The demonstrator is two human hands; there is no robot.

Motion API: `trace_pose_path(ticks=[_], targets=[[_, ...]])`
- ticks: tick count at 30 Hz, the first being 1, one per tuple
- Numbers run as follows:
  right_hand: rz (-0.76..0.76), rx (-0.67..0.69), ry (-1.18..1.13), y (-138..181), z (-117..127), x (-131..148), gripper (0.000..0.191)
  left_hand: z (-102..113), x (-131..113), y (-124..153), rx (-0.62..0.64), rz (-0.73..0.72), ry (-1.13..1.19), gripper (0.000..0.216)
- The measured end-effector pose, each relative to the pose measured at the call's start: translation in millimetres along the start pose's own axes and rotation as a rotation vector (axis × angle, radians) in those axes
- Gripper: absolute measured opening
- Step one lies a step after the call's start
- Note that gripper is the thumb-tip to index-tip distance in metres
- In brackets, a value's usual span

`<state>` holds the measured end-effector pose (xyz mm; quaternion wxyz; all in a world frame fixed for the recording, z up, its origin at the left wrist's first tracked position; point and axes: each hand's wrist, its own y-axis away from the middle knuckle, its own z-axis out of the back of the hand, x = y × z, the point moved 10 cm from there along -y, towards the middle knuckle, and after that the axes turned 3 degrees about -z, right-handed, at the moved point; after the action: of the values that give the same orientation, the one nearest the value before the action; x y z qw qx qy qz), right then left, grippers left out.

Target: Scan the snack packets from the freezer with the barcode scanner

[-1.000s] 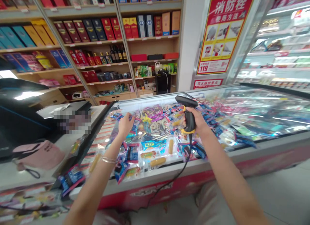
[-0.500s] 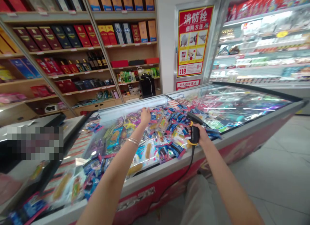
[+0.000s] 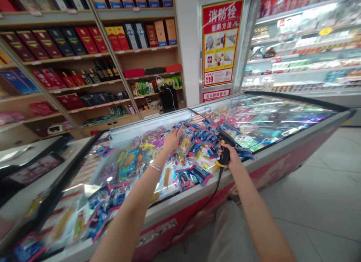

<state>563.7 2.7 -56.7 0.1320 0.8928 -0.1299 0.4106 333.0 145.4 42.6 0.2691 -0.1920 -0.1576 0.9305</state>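
Note:
My left hand (image 3: 171,140), below a bracelet on the wrist, rests on heaped ice-cream packets inside a chest freezer (image 3: 242,183). Its fingers look stretched out over the wrappers, with no packet visibly gripped. My right hand (image 3: 234,157) is wrapped round the handle of a black and yellow barcode scanner (image 3: 225,156). The scanner's head hovers over the freezer's near side, its cable hanging down the front. Blue and pink packets (image 3: 200,174) lie below and left of the scanner. Clear-wrapped yellow ices (image 3: 167,176) sit nearer the front rim.
More packets (image 3: 97,217) lie on the glass at the left. A counter with a lit screen (image 3: 35,168) stands beyond it. Shelves of boxed bottles (image 3: 80,41) line the back wall, beside a red fire-hydrant poster (image 3: 222,43). A refrigerated display (image 3: 304,55) stands at right.
My left hand has shifted slightly right and nearer, and its fingers have spread over the packets. My right hand keeps the scanner in nearly the same spot. The view has turned a little.

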Motion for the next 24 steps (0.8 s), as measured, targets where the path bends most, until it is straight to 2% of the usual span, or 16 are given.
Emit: trace_pose_path(ticks=[3, 8, 11, 14, 17, 19, 21, 24], targets=[[-0.013, -0.004, -0.033, 4.2, -3.4, 3.4, 0.02, 22.6, -1.5, 6.8, -0.078, 0.042, -0.066, 0.049], [0.003, -0.018, -0.065, 17.6, -12.7, 20.1, 0.019, 96.8, 14.1, 43.9, -0.249, 0.063, -0.077, 0.05], [0.032, -0.008, -0.017, 31.2, -28.1, 27.9, 0.02, 141.6, 43.0, 87.1, -0.283, 0.053, -0.081, 0.05], [0.045, 0.026, 0.065, 52.8, -54.6, 21.5, 0.023, 172.3, 89.5, 140.2, -0.241, 0.127, -0.093, 0.049], [0.02, 0.081, 0.155, 79.6, -89.3, -1.8, 0.026, 188.5, 141.2, 193.7, -0.139, 0.292, -0.113, 0.048], [-0.024, 0.129, 0.199, 96.7, -113.9, -24.8, 0.027, 191.3, 164.7, 223.7, -0.042, 0.365, -0.127, 0.047], [-0.078, 0.177, 0.234, 111.5, -136.4, -50.5, 0.029, 189.3, 175.8, 247.2, 0.049, 0.379, -0.127, 0.047], [-0.143, 0.23, 0.279, 128.6, -162.5, -87.0, 0.031, 181.7, 178.7, 272.9, 0.125, 0.363, -0.108, 0.047]])
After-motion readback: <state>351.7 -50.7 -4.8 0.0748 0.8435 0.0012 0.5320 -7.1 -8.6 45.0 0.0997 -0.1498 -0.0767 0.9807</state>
